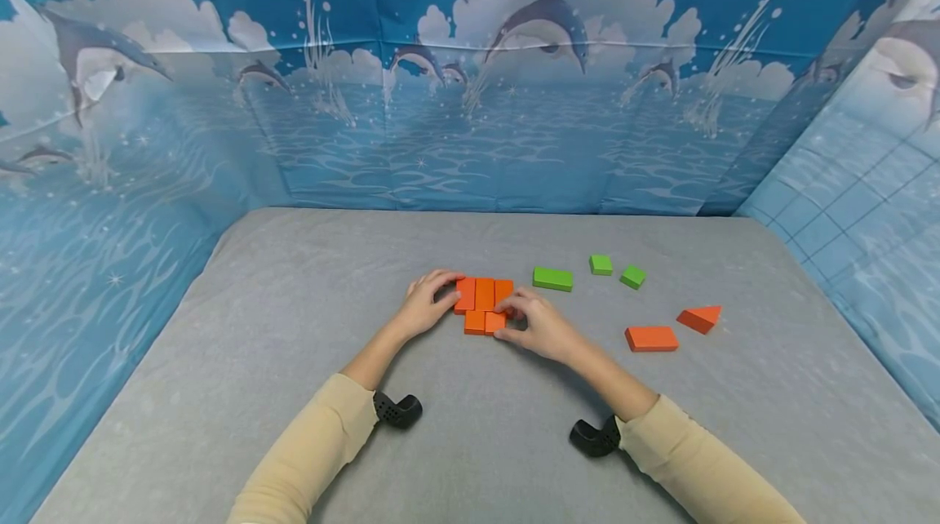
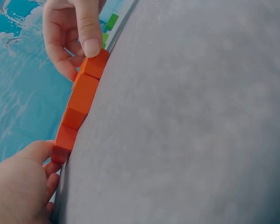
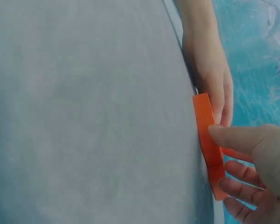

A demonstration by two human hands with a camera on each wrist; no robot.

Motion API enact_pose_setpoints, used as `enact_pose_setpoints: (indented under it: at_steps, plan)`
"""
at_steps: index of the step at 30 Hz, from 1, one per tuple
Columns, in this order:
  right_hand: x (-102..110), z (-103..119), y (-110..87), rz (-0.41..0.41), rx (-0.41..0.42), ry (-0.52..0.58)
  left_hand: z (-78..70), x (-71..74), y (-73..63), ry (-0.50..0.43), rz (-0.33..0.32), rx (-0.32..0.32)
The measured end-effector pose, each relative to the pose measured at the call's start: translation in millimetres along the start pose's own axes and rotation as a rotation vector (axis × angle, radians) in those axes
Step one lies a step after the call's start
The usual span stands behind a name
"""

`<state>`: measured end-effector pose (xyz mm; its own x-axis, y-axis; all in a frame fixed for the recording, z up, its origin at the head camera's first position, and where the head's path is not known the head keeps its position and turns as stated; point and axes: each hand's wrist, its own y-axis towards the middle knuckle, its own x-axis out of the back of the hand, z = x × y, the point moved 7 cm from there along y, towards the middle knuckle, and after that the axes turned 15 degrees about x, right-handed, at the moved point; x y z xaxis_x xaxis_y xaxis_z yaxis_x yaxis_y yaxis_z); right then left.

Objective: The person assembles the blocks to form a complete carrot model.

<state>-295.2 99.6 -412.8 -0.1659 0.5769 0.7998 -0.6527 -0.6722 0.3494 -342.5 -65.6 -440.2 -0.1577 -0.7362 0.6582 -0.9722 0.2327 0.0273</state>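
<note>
On a grey tabletop (image 1: 316, 287), five orange blocks lie packed together: an oblong orange left block (image 1: 466, 296), an oblong orange middle block (image 1: 485, 294) and an oblong orange right block (image 1: 503, 290) side by side, with a squarish orange near-left block (image 1: 475, 322) and a squarish orange near-right block (image 1: 493, 323) against their near ends. The right hand (image 1: 542, 326) pinches the near-right block between thumb and forefinger. The left hand (image 1: 424, 304) touches the left block's outer side and far corner (whether it clamps the block, I cannot tell).

To the right lie a long green block (image 1: 552, 279), two small green blocks (image 1: 600, 265) (image 1: 633, 277), an orange rectangular block (image 1: 651, 339) and an orange triangular block (image 1: 700, 318). A blue dolphin-printed curtain (image 1: 455, 140) hangs behind.
</note>
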Motion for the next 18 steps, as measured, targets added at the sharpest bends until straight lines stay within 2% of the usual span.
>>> enact_pose_setpoints:
  at_steps: [13, 18]
  plan:
    - [1.1, 2.4, -0.4, -0.035, 0.016, 0.0, 0.1, 0.0, 0.3, 0.009, -0.006, 0.004]
    - [8.6, 1.5, -2.0, -0.071, 0.047, 0.063, -1.2, 0.7, -0.8, 0.008, -0.007, -0.004]
